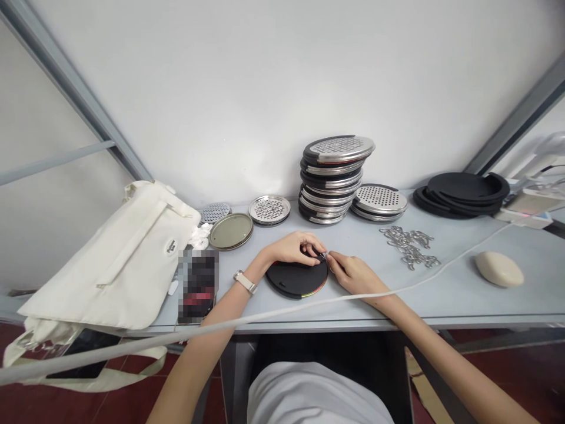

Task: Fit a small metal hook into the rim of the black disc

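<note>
A black round disc [291, 280] with a thin coloured line along its rim lies flat near the table's front edge. Over its far right side, my left hand [298, 247] is closed, thumb and fingers pinched around a small metal clip [323, 256]. From the right, my right hand [351, 272] pinches the same spot at the rim with thumb and forefinger. The fingers partly cover the clip, so its exact shape is hidden. To the right, a loose pile of silvery metal clips [410, 244] is spread on the table.
Behind the disc rises a tall stack of perforated metal grater discs [331, 182], beside a lower stack [380, 203]. Black discs [463, 194] sit back right. A white cable [273, 318] crosses in front. Left is a white bag [119, 259]; right, a cream rounded object [499, 269].
</note>
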`<move>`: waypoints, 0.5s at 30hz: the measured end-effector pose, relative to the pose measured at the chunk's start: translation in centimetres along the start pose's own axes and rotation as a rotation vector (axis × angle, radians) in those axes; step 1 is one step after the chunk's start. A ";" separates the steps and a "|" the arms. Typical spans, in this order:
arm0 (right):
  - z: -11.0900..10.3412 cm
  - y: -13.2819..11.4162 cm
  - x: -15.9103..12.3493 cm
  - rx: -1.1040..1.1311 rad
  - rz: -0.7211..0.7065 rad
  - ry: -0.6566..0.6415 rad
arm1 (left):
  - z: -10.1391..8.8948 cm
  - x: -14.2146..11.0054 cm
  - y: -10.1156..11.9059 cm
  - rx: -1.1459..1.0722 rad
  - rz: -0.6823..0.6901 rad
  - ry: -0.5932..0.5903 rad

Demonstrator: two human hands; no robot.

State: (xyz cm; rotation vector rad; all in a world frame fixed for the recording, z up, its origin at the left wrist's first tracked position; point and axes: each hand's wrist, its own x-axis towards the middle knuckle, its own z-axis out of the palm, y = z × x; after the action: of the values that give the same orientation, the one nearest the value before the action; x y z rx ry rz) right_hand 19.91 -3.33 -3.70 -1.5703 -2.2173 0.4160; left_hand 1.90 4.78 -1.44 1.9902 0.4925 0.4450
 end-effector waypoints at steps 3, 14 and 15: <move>-0.1 -0.1 0.0 0.012 -0.005 -0.003 | 0.0 0.0 0.1 0.005 -0.024 -0.004; -0.1 0.3 0.1 0.014 -0.025 -0.016 | -0.1 0.0 -0.2 -0.007 -0.023 -0.006; -0.1 0.3 0.1 0.014 -0.026 -0.020 | -0.1 0.0 -0.2 -0.005 -0.022 -0.004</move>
State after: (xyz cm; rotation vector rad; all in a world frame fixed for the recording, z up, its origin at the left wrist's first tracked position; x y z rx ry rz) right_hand 20.18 -3.11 -3.70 -1.5348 -2.2426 0.4397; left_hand 1.86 4.93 -1.58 1.9784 0.5094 0.4277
